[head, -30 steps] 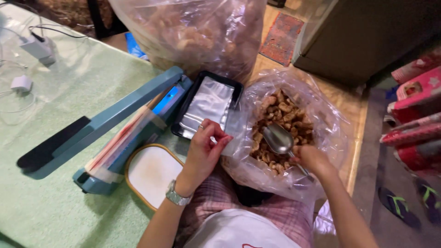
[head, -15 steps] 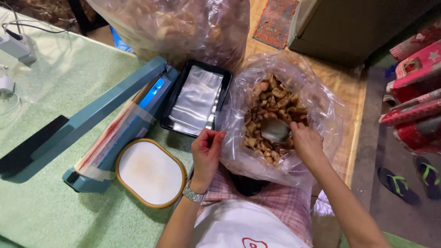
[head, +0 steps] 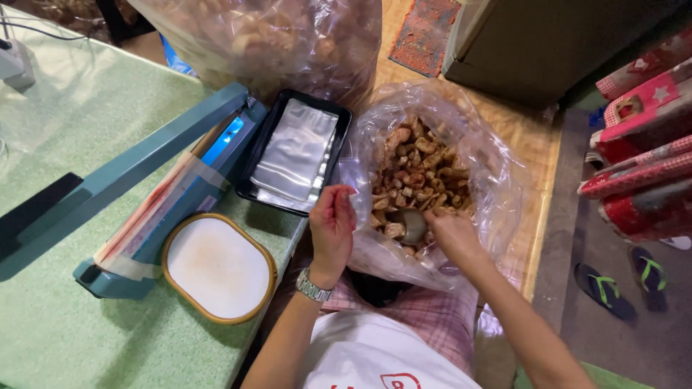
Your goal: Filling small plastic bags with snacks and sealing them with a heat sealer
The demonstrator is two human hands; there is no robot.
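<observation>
A green table (head: 86,130) carries a blue heat sealer (head: 144,180), a black tray (head: 252,189) of clear pouches and an oval lid (head: 216,268). Beside its edge sits an open plastic bag (head: 497,187) of fried snack pieces (head: 422,169). The left hand (head: 333,229) pinches the bag's rim; the right hand (head: 450,234) grips a metal scoop (head: 414,225) — its bowl dug into the snacks.
</observation>
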